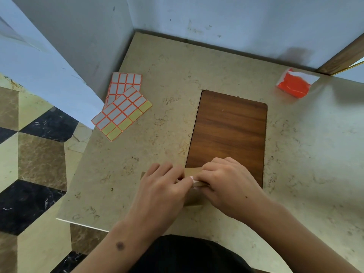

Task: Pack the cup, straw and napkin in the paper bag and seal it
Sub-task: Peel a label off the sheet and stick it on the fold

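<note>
Head view, landmark: the wooden board (228, 133) lies in the middle of the marble counter (169, 62); I place everything else from it.
Paper bag: the brown paper bag (194, 171) stands at the near-left corner of the board, mostly hidden under my hands, its folded top strip showing between them.
Left hand: my left hand (163, 186) sits just left of the board's near corner, fingers curled over the bag's top and pinching toward the small white piece at the fold.
Right hand: my right hand (228, 184) lies over the board's near edge, fingers curled down on the folded top, thumb pressing the same spot.
Sticker: a small white label (192, 179) shows where my fingertips meet, against the fold; how much of it is stuck down I cannot tell.
Cup, straw, napkin: none in sight; I judge they are inside the bag, though the bag hides it.
Sticker sheets: two sheets of orange-edged labels (123, 106) lie well left of the board, overlapping.
Red packet: an orange-red packet (294, 84) lies beyond the board's far-right corner.
Step in hand: sealing, as I judge it, with the top folded and the label going on.
Next move: I should rub the label flat across the fold edge while holding the fold shut, then let go gently.
</note>
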